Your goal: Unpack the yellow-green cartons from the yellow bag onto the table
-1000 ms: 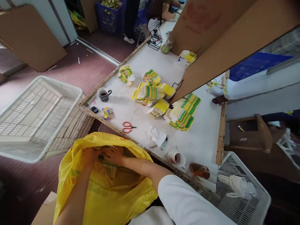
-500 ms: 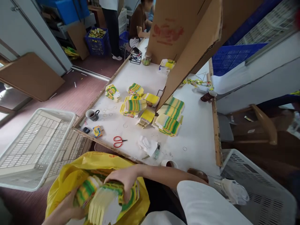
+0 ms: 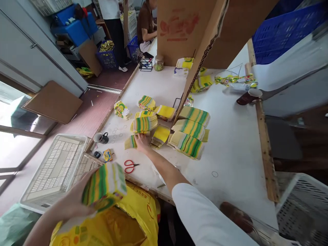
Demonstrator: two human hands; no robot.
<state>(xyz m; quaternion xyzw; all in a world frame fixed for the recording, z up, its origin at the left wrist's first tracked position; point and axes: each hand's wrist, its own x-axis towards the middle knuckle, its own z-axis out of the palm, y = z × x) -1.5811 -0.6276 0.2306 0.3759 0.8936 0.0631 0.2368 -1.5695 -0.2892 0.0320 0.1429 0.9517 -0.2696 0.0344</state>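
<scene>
Right now a thick green, yellow and white striped block of packets (image 3: 102,184) sits clasped in the left hand (image 3: 73,205), spread wide, over a crinkled yellow plastic bag (image 3: 138,201). The right hand (image 3: 142,141) touches down among similar striped stacks (image 3: 189,143) on the smooth white tabletop (image 3: 230,147); whether it grips, I can't tell.

Green-striped stack (image 3: 104,184) aslant in left hand (image 3: 70,203)

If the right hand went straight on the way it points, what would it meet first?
Probably the striped green-and-yellow stack just beyond the right hand; depth is unclear, and they may already touch.
</scene>
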